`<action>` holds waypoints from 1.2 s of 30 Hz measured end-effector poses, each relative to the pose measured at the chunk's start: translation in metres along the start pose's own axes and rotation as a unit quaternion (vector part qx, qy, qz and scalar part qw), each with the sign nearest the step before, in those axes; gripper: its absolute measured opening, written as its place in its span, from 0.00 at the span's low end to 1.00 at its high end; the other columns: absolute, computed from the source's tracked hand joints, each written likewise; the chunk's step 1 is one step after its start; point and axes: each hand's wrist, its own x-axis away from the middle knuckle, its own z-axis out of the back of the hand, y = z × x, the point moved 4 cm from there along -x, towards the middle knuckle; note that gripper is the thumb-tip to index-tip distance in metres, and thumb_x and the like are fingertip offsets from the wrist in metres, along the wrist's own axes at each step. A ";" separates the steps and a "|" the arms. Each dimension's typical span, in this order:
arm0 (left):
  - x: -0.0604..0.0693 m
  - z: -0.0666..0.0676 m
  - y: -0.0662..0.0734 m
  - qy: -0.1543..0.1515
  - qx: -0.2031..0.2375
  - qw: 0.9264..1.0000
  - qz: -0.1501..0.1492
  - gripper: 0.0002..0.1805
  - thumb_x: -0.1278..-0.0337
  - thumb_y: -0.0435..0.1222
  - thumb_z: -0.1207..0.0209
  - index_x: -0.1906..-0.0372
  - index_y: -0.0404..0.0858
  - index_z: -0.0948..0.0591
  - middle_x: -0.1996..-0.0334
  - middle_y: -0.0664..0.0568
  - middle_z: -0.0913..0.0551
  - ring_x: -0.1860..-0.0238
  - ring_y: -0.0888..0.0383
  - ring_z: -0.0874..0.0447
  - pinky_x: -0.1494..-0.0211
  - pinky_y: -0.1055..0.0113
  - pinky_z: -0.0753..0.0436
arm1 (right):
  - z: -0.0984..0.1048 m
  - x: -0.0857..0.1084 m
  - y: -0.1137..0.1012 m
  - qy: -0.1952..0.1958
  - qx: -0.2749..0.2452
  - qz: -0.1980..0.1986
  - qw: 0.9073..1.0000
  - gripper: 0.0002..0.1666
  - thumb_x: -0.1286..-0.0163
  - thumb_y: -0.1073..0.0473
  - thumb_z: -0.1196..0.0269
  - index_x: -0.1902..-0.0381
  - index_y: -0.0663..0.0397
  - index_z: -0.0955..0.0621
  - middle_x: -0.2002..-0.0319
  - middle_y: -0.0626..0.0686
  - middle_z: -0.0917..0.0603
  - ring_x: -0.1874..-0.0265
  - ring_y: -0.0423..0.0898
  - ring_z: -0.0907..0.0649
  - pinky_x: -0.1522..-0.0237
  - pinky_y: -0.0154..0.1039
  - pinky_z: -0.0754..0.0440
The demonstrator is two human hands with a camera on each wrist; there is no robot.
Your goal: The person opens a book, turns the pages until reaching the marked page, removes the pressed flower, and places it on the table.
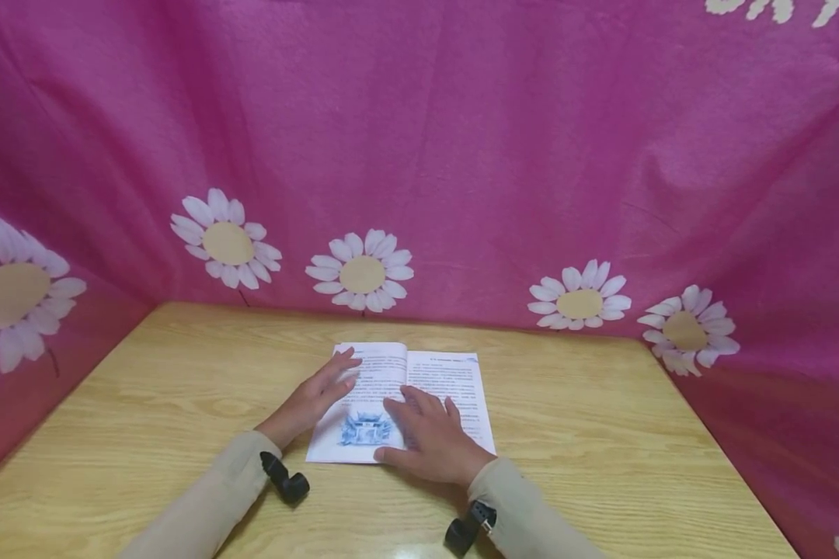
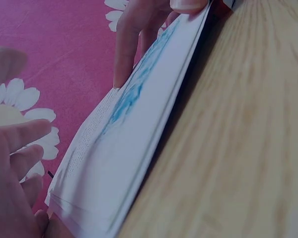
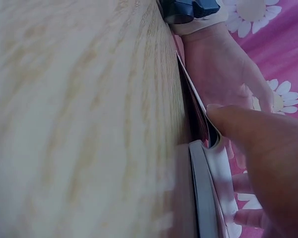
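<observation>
An open book [image 1: 454, 380] lies on the wooden table, with lines of print on both pages and a blue drawing of a gateway [image 1: 366, 428] low on the left page. My left hand [image 1: 313, 397] is by the outer edge of that page, fingers extended and apart, holding nothing. Across the lower middle of the book my right hand [image 1: 433, 442] is spread. Its thumb [image 3: 253, 129] touches the left page near the bottom edge, and its fingertips rest about the fold. In the right wrist view the left page bows up from the thicker stack of pages [image 3: 203, 193].
Light wood table [image 1: 587, 442] surrounds the book on every side. A magenta cloth [image 1: 461, 171] with white daisies hangs behind and along both sides. Black wrist cameras are strapped on both sleeves, the left one [image 1: 290, 485] just above the table.
</observation>
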 end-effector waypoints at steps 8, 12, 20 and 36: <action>0.000 -0.002 0.001 -0.019 -0.125 0.991 -0.046 0.30 0.34 0.51 0.45 0.31 0.46 0.31 0.24 0.53 0.46 0.23 0.51 0.60 0.27 0.42 0.71 | 0.000 -0.002 -0.001 -0.004 0.011 0.004 1.000 0.47 0.38 0.24 0.48 0.28 0.40 0.36 0.27 0.56 0.41 0.29 0.57 0.40 0.35 0.70 0.47; -0.002 -0.005 -0.001 -0.022 -0.189 0.981 -0.036 0.32 0.37 0.55 0.44 0.31 0.47 0.30 0.26 0.53 0.42 0.24 0.50 0.57 0.27 0.43 0.71 | 0.000 -0.003 0.000 -0.008 0.008 0.004 1.000 0.47 0.37 0.24 0.48 0.27 0.40 0.36 0.27 0.55 0.41 0.29 0.56 0.41 0.35 0.69 0.48; 0.000 -0.012 0.000 -0.020 -0.260 0.965 -0.025 0.33 0.41 0.54 0.40 0.32 0.49 0.29 0.27 0.51 0.39 0.25 0.48 0.53 0.28 0.40 0.70 | 0.002 0.003 0.004 -0.028 -0.031 0.003 0.999 0.47 0.37 0.22 0.52 0.26 0.38 0.38 0.25 0.52 0.44 0.26 0.50 0.45 0.32 0.68 0.54; -0.002 -0.014 0.000 -0.020 -0.274 0.961 -0.025 0.35 0.45 0.56 0.38 0.32 0.50 0.29 0.27 0.52 0.39 0.25 0.49 0.52 0.27 0.41 0.69 | 0.027 0.007 0.027 -0.005 -0.105 -0.017 0.994 0.44 0.34 0.29 0.46 0.26 0.39 0.39 0.25 0.53 0.45 0.27 0.55 0.45 0.30 0.62 0.48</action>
